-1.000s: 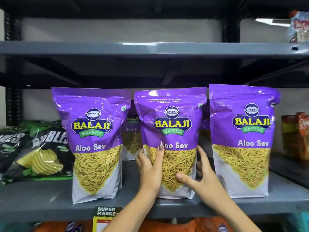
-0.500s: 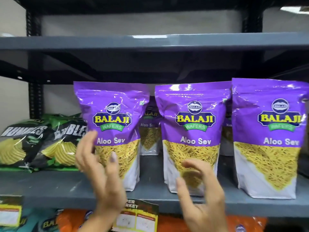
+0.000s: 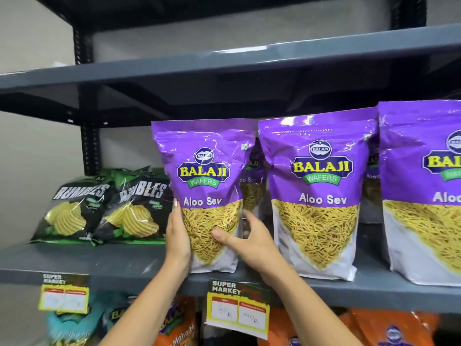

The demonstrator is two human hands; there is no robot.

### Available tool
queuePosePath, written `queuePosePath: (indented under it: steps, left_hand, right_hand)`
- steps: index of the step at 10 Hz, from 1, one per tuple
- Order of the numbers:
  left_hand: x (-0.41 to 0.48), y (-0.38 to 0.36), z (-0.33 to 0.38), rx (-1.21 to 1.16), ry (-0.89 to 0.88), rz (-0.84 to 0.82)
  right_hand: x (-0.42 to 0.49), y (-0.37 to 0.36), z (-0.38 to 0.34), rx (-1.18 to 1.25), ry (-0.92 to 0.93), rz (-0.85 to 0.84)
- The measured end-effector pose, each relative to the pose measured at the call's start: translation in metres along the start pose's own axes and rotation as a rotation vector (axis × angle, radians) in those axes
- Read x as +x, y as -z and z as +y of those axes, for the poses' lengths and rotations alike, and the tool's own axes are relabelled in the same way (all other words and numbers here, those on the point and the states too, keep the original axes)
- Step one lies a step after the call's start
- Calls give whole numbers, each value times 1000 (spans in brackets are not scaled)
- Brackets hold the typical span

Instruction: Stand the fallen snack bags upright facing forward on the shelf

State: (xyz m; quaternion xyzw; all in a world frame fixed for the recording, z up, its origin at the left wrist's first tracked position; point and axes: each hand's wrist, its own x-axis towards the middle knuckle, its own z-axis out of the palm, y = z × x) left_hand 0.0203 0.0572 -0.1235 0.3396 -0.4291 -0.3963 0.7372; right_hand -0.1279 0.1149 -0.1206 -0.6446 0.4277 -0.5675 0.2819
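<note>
Three purple Balaji Aloo Sev bags stand upright, facing forward, on the grey shelf. I grip the left bag from both sides. My left hand presses its left edge. My right hand holds its lower right side, thumb across the front. The middle bag and the right bag stand untouched; the right one is cut off by the frame edge. More purple bags stand behind them, mostly hidden.
Two black and green Rumbles chip bags lean back at the shelf's left end. Price labels hang from the shelf's front edge. Orange and teal bags fill the shelf below. Another grey shelf runs above.
Both hands left the middle bag, moved left and closed on the left purple bag. The camera view shifted left and closer.
</note>
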Motion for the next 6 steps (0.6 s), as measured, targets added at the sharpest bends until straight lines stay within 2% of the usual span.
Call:
queuePosePath:
  steps: [3, 4, 5, 6]
  left_hand:
    - [-18, -13, 10, 88, -31, -4]
    - [-23, -11, 12, 227, -144, 58]
    - [-42, -5, 24, 391, -438, 105]
    - [-59, -6, 38, 613, -866, 60]
  right_hand:
    - [-12, 6, -10, -89, -11, 77]
    - [-19, 5, -14, -143, -6, 78]
    - [-44, 9, -24, -190, 36, 41]
    - [-80, 37, -43, -107, 79, 86]
